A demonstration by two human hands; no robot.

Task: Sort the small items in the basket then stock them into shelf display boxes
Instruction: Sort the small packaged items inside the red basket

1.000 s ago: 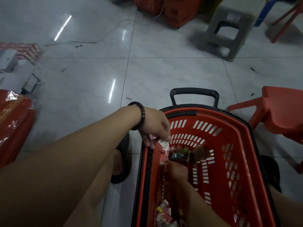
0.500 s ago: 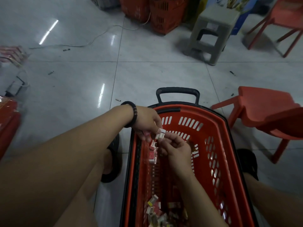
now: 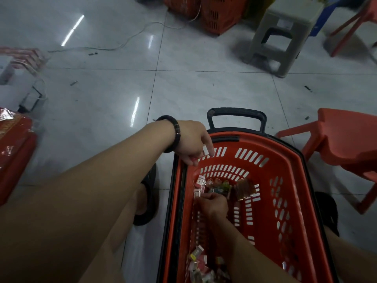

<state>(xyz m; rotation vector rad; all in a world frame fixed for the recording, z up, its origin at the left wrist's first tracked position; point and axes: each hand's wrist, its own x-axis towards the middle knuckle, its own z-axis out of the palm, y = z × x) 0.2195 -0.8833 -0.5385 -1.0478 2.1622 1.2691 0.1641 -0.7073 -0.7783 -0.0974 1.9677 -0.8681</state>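
Note:
A red plastic basket (image 3: 285,154) with a black handle (image 3: 236,113) stands on the floor between my feet. Small wrapped packets (image 3: 219,183) lie in a heap at its far end, and more packets (image 3: 199,262) lie at its near end. My left hand (image 3: 191,144), with a dark bead bracelet on the wrist, hovers at the basket's left rim and pinches a few small packets in its curled fingers. My right hand (image 3: 214,203) is down inside the basket, its fingers curled on a packet in the far heap.
A red plastic chair (image 3: 346,139) stands right of the basket, a grey stool (image 3: 285,33) farther back. More red baskets (image 3: 220,15) and a white cable (image 3: 132,37) are at the back. Red foil-wrapped boxes (image 3: 12,150) lie at the left.
My right hand has left my left hand and gone back down to the far heap of packets. My left hand has stayed at the rim.

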